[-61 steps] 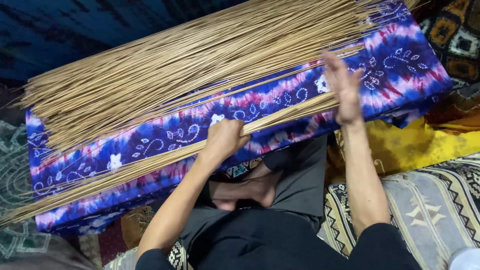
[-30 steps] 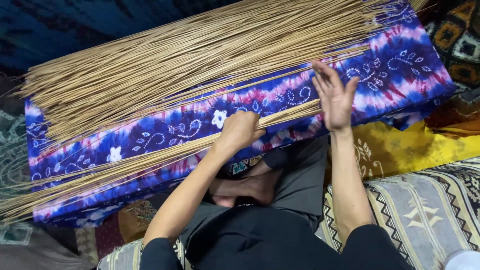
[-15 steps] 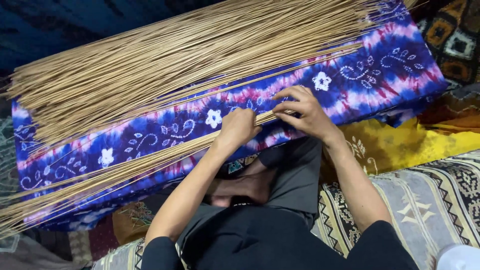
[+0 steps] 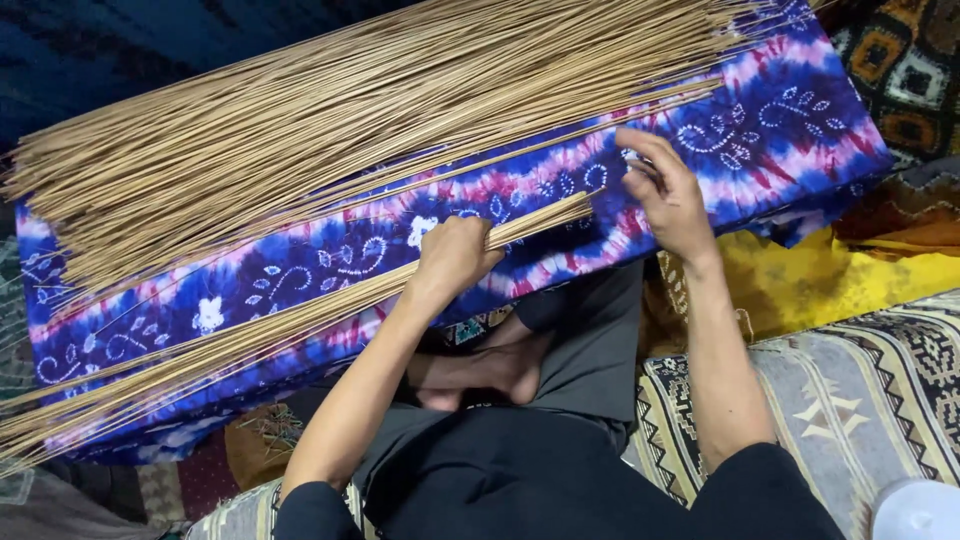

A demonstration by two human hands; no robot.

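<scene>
A small bundle of thin tan sticks (image 4: 300,325) is being gripped by the left hand (image 4: 452,255), whose fingers are curled tightly around it near its cut end. The bundle is being held slanted across the near edge of a blue, purple and pink tie-dye cushion (image 4: 760,130), with its long end trailing off past the cushion's left corner. The right hand (image 4: 668,195) is being held loosely spread just to the right of the bundle's end, palm down on the cushion cover, nothing being grasped in it. A far larger heap of loose sticks (image 4: 350,110) is being kept on the far side of the cushion, fanned along its length. Below the cushion's near edge, crossed legs in dark trousers (image 4: 590,340) are being seen, and yellow cloth (image 4: 810,285) and a patterned mat (image 4: 870,390) are being seen to the cushion's lower right.
</scene>
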